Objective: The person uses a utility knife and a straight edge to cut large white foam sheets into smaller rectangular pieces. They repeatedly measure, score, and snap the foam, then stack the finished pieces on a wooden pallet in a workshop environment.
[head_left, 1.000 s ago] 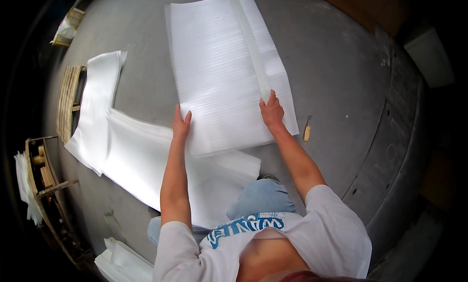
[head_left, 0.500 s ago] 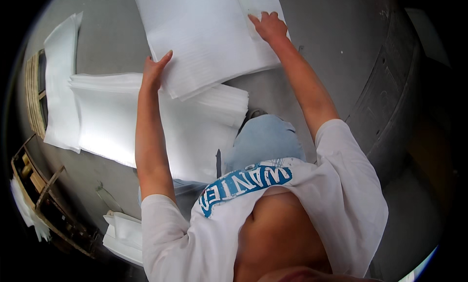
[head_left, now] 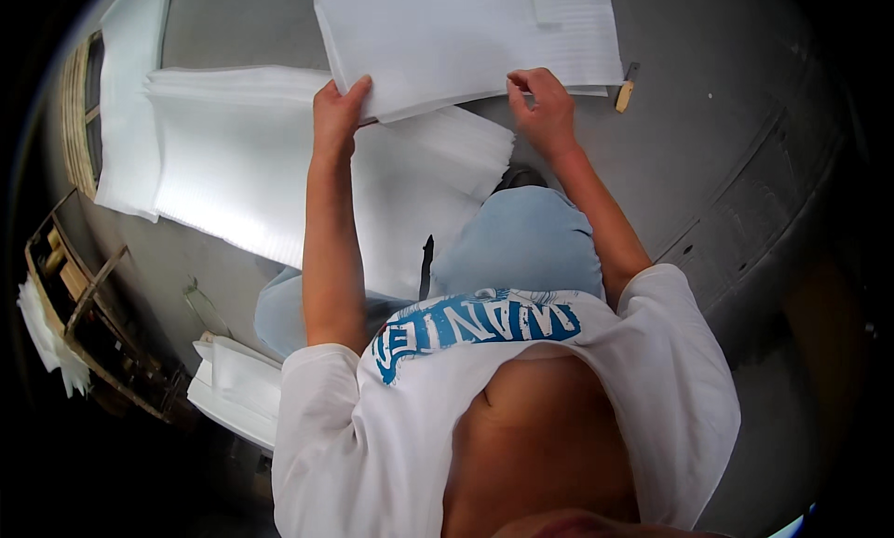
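Observation:
A stack of white foam sheets (head_left: 447, 45) lies at the top of the view. My left hand (head_left: 337, 117) grips its near left corner, thumb on top and fingers under the edge. At the near edge, farther right, my right hand (head_left: 545, 113) has its thumb and forefinger curled together in a pinch against the sheets. Below and to the left spreads a second pile of white foam sheets (head_left: 242, 166), its right ends fanned out. The first stack overlaps part of this pile.
A small tool with a yellowish handle (head_left: 625, 97) lies on the grey floor (head_left: 689, 156) right of the stack. Wooden frames (head_left: 79, 119) stand at far left. More folded white sheets (head_left: 237, 389) lie lower left. A dark narrow object (head_left: 427, 263) sits beside my knee (head_left: 521, 240).
My right hand has drawn back from the top of the stack to its near edge. The left hand has closed on the corner. The view has shifted, and the yellowish-handled tool now shows.

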Action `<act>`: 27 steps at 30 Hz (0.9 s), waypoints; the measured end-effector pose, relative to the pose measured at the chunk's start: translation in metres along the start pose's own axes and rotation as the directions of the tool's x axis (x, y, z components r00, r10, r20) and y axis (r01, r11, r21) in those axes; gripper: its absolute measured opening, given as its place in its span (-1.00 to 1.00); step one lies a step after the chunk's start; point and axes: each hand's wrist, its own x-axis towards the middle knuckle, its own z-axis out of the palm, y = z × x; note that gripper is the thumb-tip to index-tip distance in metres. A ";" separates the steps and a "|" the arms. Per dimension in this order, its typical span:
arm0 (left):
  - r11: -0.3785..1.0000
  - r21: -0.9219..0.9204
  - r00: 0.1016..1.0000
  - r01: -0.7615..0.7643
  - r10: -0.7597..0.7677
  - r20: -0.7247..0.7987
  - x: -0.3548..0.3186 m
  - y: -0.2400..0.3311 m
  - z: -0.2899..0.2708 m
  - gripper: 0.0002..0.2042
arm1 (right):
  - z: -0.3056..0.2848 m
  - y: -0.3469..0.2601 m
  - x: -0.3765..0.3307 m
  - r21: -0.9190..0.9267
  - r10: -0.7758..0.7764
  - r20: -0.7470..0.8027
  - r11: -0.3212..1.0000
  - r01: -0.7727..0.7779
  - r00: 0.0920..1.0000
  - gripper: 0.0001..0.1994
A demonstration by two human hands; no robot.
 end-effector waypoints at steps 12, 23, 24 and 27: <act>0.995 -0.031 0.980 0.095 -0.088 0.178 -0.023 0.058 -0.006 -0.47 | 0.080 -0.080 0.043 0.282 -0.219 0.139 0.944 0.173 0.966 -0.78; 0.627 0.467 0.753 -0.624 0.319 0.576 -0.001 0.108 0.018 -0.61 | 0.010 -0.077 0.079 0.340 0.110 0.207 0.923 -0.177 0.972 -0.83; 0.648 0.494 0.778 -0.580 0.259 0.573 0.005 0.113 0.019 -0.64 | 0.010 -0.075 0.080 0.333 0.146 0.236 0.917 -0.221 0.961 -0.83; 0.636 0.596 0.821 -0.490 0.107 0.561 0.009 0.133 0.023 -0.78 | 0.011 -0.080 0.080 0.293 0.044 0.107 0.953 -0.073 0.993 -0.81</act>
